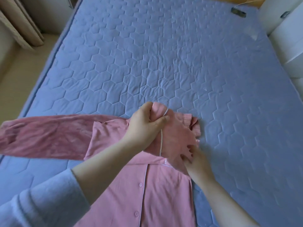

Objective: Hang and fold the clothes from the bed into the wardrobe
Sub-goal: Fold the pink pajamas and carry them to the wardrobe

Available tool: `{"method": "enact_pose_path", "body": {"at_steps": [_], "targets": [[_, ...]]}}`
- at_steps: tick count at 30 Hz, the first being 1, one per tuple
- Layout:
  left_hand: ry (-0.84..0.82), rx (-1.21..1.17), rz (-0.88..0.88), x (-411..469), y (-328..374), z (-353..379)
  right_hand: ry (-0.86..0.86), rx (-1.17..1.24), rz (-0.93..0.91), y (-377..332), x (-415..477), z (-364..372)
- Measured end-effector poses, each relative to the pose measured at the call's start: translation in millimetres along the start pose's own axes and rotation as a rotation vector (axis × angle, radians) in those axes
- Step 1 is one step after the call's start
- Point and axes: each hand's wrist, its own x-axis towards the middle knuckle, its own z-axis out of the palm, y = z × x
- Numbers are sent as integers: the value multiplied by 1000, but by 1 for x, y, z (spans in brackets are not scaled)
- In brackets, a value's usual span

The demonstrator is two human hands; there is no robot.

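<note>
Left grip: the left hand (pixel 146 125) is clenched on a bunched fold of the pink pyjama shirt (pixel 157 185), lifting it just above the bed, thumb pressed over the cloth.
Right grip: the right hand (pixel 196 159) pinches the same raised fold from below, fingers dug into the fabric at its right edge.
Shirt position: it lies face up on the near part of the blue quilted mattress (pixel 164 54), buttons (pixel 140 184) and white piping running down the front toward the camera.
Sleeve: a folded pink sleeve with a ribbed cuff (pixel 193 123) sits on top of the shirt, between and under the two hands.
White cord: a thin white cord (pixel 161 141) hangs from the left hand across the lifted fold.
Second garment: a fuzzy darker pink piece (pixel 45 136) stretches leftward, partly under the shirt.
Surroundings: white furniture (pixel 285 30) stands at the right edge, a curtain (pixel 21 27) at the far left.
</note>
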Motion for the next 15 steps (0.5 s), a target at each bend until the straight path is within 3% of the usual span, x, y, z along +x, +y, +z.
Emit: {"method": "enact_pose_path", "body": {"at_steps": [6,10,15], "targets": [[102,128,-130,12,-102,-49,-133,-122,-30,-18,19,70],[95,255,-255,30,-182,-62,-62,-226,-35,-20,37,113],[85,388,-405,39,-256,-67,85,-541,-14,-16,44,131]]}}
